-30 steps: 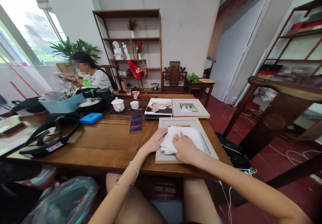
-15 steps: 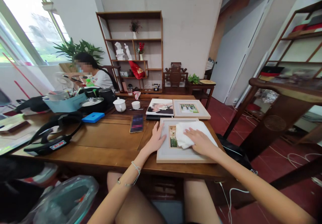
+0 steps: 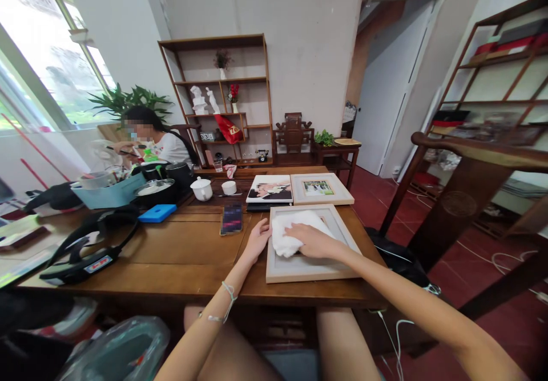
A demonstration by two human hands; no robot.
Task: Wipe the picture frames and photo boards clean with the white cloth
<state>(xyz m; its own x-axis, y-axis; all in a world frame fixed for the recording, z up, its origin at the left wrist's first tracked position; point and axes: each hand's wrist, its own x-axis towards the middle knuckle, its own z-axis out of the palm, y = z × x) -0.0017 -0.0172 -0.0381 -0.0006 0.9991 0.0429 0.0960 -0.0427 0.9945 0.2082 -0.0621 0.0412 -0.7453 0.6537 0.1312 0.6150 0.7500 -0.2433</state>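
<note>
A light wooden picture frame point(image 3: 314, 274) lies flat at the table's front edge. Over the left part of its glass is a bunched white cloth point(image 3: 285, 230), which covers most of the picture inside. My right hand point(image 3: 314, 241) presses down on this cloth, fingers stretched over it. At the frame's left edge is my left hand point(image 3: 258, 238), its bent fingers holding the rim. Behind lie a second framed photo point(image 3: 319, 187) and a white-edged photo print or album point(image 3: 269, 189) on something dark.
On the wooden table point(image 3: 180, 244) are a phone point(image 3: 232, 219), a white lidded cup point(image 3: 201, 189), a small white cup point(image 3: 229, 187), a blue box point(image 3: 157, 213) and a black strap-like device point(image 3: 92, 250). A co-worker point(image 3: 166, 141) sits at the far left. A wooden chair point(image 3: 462, 193) stands to the right.
My right hand has moved the cloth left across the glass, nearer the frame's left edge. My left hand's fingers have drawn back from the frame's top surface to its left rim.
</note>
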